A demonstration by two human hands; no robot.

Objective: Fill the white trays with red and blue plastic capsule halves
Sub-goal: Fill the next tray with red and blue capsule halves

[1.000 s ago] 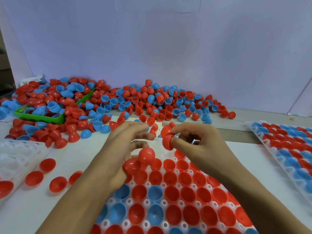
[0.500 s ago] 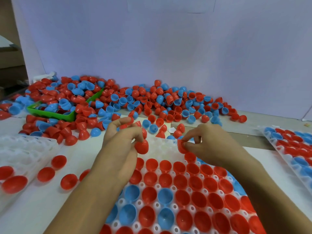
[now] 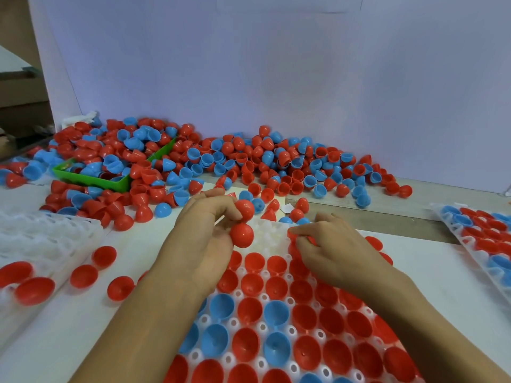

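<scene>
The fingers (image 3: 232, 210) of the left hand (image 3: 201, 239) are curled round two red capsule halves (image 3: 242, 235), one held at the fingertips and one lower against the palm, both dome outward. The fingers (image 3: 300, 232) of the right hand (image 3: 329, 250) are drawn together, pinching another red half (image 3: 291, 235) down at the far edge of the filled rows, seemingly seating it in a pocket, though the fingers hide the contact. Beneath both hands lies the white tray (image 3: 265, 239), most of its pockets already holding red and blue halves open side up, with bare pockets only in the far rows between the hands. These halves look like thin moulded plastic shells: very light, stiff enough to keep their shape, smooth and probably slippery, so a pinch across the rim, or a thumb inside and a finger on the dome, should hold better than squeezing the round back. They likely nest and roll easily, and a loose drop could tip one on its side. Further out, a few red halves (image 3: 83, 276) lie loose on the counter (image 3: 138, 244) left of the tray, beside an emptier tray (image 3: 41, 239); a filled tray (image 3: 481, 236) sits at the right. Behind, a large heap of halves (image 3: 276, 161) spreads round a green bin (image 3: 91, 178) before the pale wall (image 3: 276, 64).
</scene>
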